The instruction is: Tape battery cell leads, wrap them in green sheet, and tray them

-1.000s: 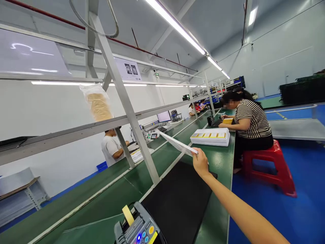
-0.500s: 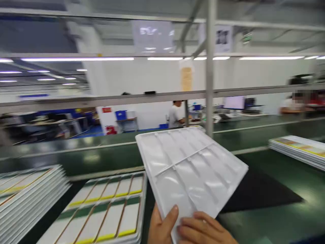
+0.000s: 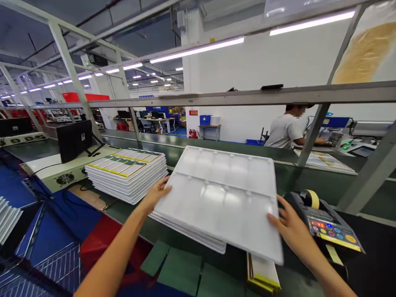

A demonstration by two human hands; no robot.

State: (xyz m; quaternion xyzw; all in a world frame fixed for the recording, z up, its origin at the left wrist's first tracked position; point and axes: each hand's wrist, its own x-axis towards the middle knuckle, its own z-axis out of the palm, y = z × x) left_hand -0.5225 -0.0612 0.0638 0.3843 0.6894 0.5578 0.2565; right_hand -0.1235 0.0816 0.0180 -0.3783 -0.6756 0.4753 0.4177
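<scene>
A white plastic tray [image 3: 216, 206] with moulded ribs is held face down, tilted, between my two hands. My left hand [image 3: 157, 193] is closed on its left edge. On the opposite edge, my right hand [image 3: 287, 218] grips with the thumb on top and the fingers behind. A low stack of similar white trays [image 3: 192, 237] lies below the held one and is partly covered by it; whether they touch I cannot tell. Cards with yellow edges [image 3: 264, 274] stick out beneath the tray's near right corner.
A tall stack of filled trays [image 3: 133, 177] stands left, beside a monitor [image 3: 76, 140]. At right is a tape dispenser [image 3: 328, 227] with lit buttons. Green pieces [image 3: 181, 270] lie at the front edge. A metal post [image 3: 371, 169] rises at right. A person [image 3: 284, 130] sits beyond the bench.
The view has swung left. The tray has come down and turned level, and my hands have moved from its near corner to its opposite side edges.
</scene>
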